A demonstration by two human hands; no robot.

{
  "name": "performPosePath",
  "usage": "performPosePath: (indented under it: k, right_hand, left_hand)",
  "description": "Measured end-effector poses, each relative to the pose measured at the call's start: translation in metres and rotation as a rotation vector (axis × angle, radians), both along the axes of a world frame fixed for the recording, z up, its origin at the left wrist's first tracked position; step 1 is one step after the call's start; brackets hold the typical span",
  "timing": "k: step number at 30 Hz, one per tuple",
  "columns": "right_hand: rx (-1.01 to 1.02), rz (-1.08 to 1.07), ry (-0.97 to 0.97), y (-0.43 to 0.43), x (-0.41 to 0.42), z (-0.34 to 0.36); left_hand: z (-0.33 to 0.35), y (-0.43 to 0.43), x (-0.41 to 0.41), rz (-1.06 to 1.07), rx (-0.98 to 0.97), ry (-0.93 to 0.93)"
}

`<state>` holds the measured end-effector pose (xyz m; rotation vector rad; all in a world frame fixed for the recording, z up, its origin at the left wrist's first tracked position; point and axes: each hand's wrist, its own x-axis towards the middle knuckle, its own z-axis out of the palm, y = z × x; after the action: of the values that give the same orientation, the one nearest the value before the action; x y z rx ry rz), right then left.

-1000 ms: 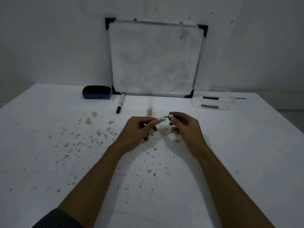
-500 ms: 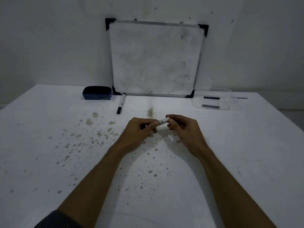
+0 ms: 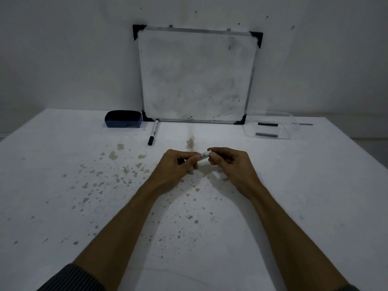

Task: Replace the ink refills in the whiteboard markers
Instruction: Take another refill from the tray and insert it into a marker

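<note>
Above the bench's middle, my left hand (image 3: 178, 164) holds the marker (image 3: 204, 155) in a closed grip while my right hand (image 3: 228, 162) pinches its far end. It looks light, stiff and slick, so I'd grasp the barrel firmly.

White table (image 3: 315, 206), speckled with brownish stains; at the far edge a whiteboard (image 3: 197, 76) stood against the wall; just left of it a blue eraser (image 3: 123, 119); beside that a capped marker (image 3: 153, 135); far right, a clear tray (image 3: 287, 134) holding two dark refills (image 3: 266, 134).
</note>
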<state>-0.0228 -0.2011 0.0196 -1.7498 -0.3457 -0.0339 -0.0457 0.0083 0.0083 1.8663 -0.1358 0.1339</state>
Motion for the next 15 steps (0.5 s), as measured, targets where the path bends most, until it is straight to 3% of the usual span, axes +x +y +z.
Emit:
performPosePath:
  k: [5,12,15]
  right_hand:
    - [0.061,0.028,0.061,0.004,-0.007,0.005]
    - [0.006,-0.227,0.115,0.007,-0.022,0.010]
    - [-0.062,-0.141,0.127,0.009,-0.021,0.007]
  left_hand:
    - [0.016,-0.017,-0.005,-0.026,-0.080,0.038]
    - [0.034,-0.041,0.002,0.048,-0.277,0.073]
    - [0.034,-0.047,0.001,0.077,-0.321,0.103]
